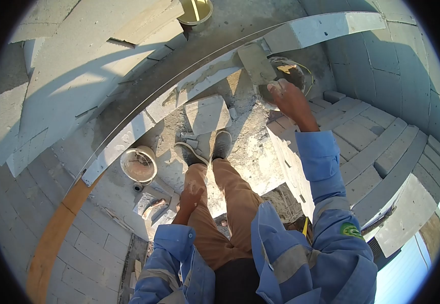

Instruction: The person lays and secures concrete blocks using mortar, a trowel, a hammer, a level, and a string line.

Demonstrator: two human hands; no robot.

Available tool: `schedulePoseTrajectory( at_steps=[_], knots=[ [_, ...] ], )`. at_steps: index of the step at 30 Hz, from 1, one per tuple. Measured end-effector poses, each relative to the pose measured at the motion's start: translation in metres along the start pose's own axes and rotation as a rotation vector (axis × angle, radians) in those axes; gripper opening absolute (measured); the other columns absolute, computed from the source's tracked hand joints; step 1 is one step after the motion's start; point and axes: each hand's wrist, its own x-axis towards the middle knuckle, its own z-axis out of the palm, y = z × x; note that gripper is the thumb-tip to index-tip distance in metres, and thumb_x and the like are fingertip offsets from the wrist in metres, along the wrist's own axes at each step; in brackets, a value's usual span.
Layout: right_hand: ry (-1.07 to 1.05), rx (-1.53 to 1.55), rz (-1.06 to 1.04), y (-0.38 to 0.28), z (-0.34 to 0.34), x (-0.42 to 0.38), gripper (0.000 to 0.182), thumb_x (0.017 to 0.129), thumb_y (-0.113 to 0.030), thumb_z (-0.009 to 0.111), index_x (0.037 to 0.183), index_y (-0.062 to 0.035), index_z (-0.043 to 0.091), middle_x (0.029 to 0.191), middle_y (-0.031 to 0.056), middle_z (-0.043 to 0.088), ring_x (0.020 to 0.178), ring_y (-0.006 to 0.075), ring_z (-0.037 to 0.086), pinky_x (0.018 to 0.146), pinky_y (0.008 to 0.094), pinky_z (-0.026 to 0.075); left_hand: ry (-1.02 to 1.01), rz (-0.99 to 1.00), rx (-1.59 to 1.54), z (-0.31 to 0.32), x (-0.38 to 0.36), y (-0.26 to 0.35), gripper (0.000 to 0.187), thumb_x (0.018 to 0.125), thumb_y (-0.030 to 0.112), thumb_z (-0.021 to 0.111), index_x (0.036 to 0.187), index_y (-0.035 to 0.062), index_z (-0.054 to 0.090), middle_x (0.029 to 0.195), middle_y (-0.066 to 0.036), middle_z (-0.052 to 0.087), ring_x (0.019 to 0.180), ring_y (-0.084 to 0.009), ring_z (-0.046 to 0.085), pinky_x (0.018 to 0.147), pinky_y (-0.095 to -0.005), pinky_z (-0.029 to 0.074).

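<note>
My right hand [287,99] is closed, with the fingers wrapped round the handle of what looks like a broad grey trowel [256,63]. Its flat rectangular blade lies across the top of a low block wall [204,76], beside a bucket of grey mortar [297,76]. The fingers partly hide the handle. Wet mortar shows along part of the wall top, left of the blade. My left hand [193,191] rests on my left thigh, dusty and holding nothing, its fingers laid along the trouser leg.
A loose pale block [208,114] and broken pieces lie before my shoes. A white bucket [138,165] stands at left. A taut string runs along the wall to a wooden board [57,238]. Stacked blocks [377,137] rise at right, and another bucket [195,11] stands beyond the wall.
</note>
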Motion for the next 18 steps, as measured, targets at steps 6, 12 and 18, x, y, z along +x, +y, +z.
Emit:
schedulePoseTrajectory(
  at_steps=[6, 12, 18],
  knots=[
    [0.048, -0.178, -0.019, -0.018, 0.0, 0.081, 0.048, 0.094, -0.043, 0.054, 0.108, 0.0021, 0.064, 0.102, 0.0295, 0.066, 0.099, 0.0465, 0.063, 0.086, 0.0501, 0.05, -0.005, -0.148, -0.153, -0.031, 0.001, 0.042, 0.033, 0.091, 0.033, 0.06, 0.118, 0.0142, 0.064, 0.13, -0.028, 0.056, 0.112, -0.0455, 0.058, 0.097, -0.0452, 0.047],
    [-0.295, -0.048, -0.133, -0.053, 0.002, 0.035, 0.052, 0.094, -0.046, 0.055, 0.108, 0.0037, 0.063, 0.1, 0.0301, 0.066, 0.097, 0.0476, 0.063, 0.085, 0.0509, 0.049, 0.023, -0.147, -0.121, -0.021, 0.001, 0.043, 0.033, 0.091, 0.034, 0.06, 0.117, 0.0131, 0.064, 0.128, -0.026, 0.058, 0.111, -0.0411, 0.06, 0.095, -0.0449, 0.048],
    [0.095, 0.404, -0.011, 0.009, 0.047, -0.006, 0.045, 0.097, -0.042, 0.054, 0.103, 0.0023, 0.061, 0.072, 0.0177, 0.063, 0.064, 0.0333, 0.063, 0.062, 0.0427, 0.05, 0.176, -0.217, -0.366, -0.022, -0.004, 0.044, 0.036, 0.091, 0.036, 0.062, 0.122, 0.017, 0.064, 0.121, -0.026, 0.062, 0.107, -0.0392, 0.063, 0.094, -0.0412, 0.049]
  ],
)
